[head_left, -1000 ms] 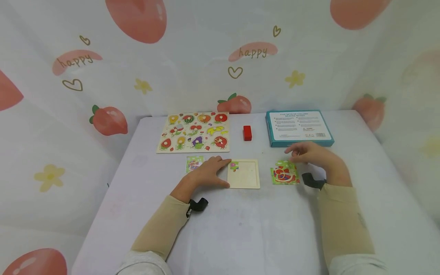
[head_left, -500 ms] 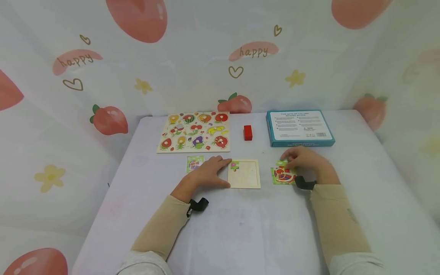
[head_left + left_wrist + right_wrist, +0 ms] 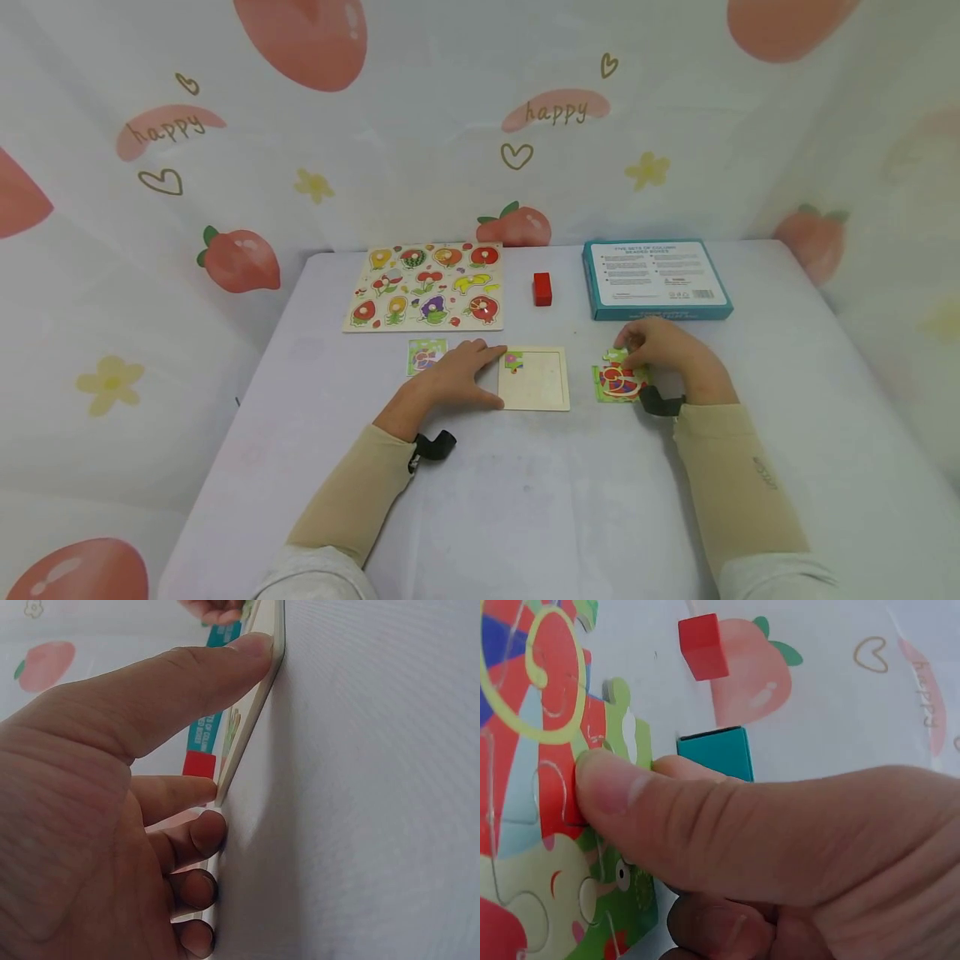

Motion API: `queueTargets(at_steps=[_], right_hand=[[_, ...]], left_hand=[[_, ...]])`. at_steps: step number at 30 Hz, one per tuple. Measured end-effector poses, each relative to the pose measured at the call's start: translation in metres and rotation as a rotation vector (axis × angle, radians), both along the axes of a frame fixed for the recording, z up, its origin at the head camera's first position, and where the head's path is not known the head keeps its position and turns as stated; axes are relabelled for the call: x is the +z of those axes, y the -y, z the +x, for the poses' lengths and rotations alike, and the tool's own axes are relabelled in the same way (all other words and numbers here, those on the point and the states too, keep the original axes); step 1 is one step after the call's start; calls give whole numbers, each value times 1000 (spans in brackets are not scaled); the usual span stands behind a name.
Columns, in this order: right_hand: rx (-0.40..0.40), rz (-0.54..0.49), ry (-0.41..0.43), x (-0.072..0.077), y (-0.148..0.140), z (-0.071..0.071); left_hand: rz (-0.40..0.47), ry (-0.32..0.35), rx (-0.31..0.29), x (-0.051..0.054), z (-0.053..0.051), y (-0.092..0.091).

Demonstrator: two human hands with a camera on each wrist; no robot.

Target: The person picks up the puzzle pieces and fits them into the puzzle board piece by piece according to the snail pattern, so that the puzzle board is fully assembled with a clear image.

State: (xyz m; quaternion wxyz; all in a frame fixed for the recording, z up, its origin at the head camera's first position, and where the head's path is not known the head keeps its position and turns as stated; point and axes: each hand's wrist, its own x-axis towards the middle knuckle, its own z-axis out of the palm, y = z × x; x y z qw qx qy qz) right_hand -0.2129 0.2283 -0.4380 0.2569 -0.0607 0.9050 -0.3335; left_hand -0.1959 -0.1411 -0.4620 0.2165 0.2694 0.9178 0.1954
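Observation:
My left hand [image 3: 452, 375] rests at the left edge of a shallow wooden puzzle board [image 3: 534, 387]. Its thumb and index finger, stretched apart, touch the board's two left corners. In the board's upper left corner lies a green and pink puzzle piece [image 3: 513, 361]. To the right, my right hand [image 3: 663, 344] pinches a green-edged jigsaw piece [image 3: 613, 356] between thumb and index finger. That piece is at the top of a group of red and green snail-picture jigsaw pieces [image 3: 617, 382]. In the right wrist view the thumb [image 3: 615, 784] hides part of the pieces.
A small picture card [image 3: 425, 355] lies beside the left hand. Behind it is a fruit peg puzzle [image 3: 420, 287]. A red block [image 3: 542, 289] and a blue-edged box [image 3: 658, 279] stand toward the back of the table.
My right hand has moved left and closer over the jigsaw pieces, and its thumb and index finger now take hold of the upper green-edged one. My left hand stays on the board.

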Motion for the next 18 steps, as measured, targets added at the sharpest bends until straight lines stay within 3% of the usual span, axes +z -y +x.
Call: queueTargets(at_steps=[18], right_hand=[[-44, 90, -16, 2, 10, 3]], left_hand=[[-5, 4, 2, 1, 0, 0]])
